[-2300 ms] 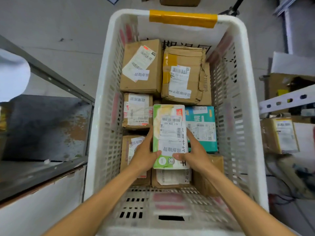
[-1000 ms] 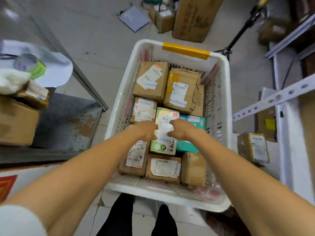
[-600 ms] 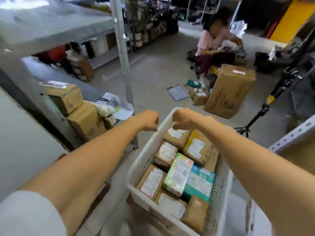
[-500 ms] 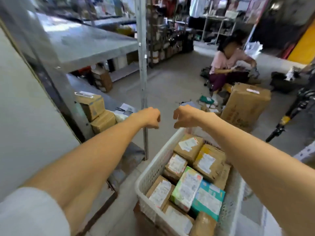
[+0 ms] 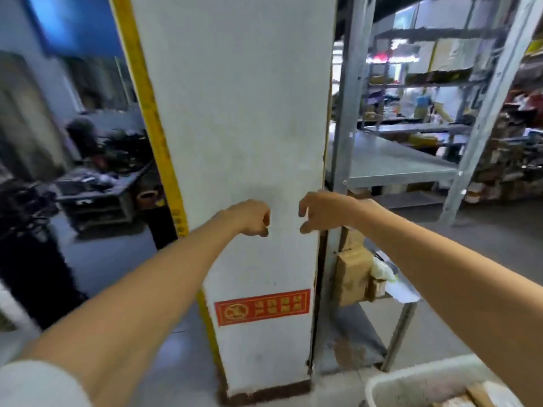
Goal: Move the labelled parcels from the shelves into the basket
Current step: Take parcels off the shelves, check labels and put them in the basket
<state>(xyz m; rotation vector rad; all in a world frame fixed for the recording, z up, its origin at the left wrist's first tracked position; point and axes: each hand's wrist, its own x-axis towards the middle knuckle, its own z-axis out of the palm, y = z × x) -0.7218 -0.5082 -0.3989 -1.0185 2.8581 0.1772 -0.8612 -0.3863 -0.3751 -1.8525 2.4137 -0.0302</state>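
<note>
Both hands have let go of the green-and-white parcel they were laying in the basket (image 5: 411,377) a moment ago. The head has since swung up and left, so only the basket's white near corner shows at the lower right, with a brown box edge inside it. The left hand (image 5: 253,217) is balled in a loose fist and the right hand (image 5: 321,211) is half-curled, thumb apart from the fingers; neither holds anything. That reads as one delivery finished and a turn back for the next pick. The remaining cardboard parcels (image 5: 352,274) are stacked at the near left corner of the lower shelf (image 5: 409,302) of a galvanised steel rack (image 5: 343,113), just below the right wrist, with a pale plastic bag (image 5: 382,270) beside them; their labels cannot be made out. Straight ahead stands a white pillar (image 5: 241,113) with a yellow edge strip (image 5: 152,113) and a red sign (image 5: 262,307) low down. A dark workbench (image 5: 94,198) and more blurred racks surround it on a grey concrete floor (image 5: 484,230).
</note>
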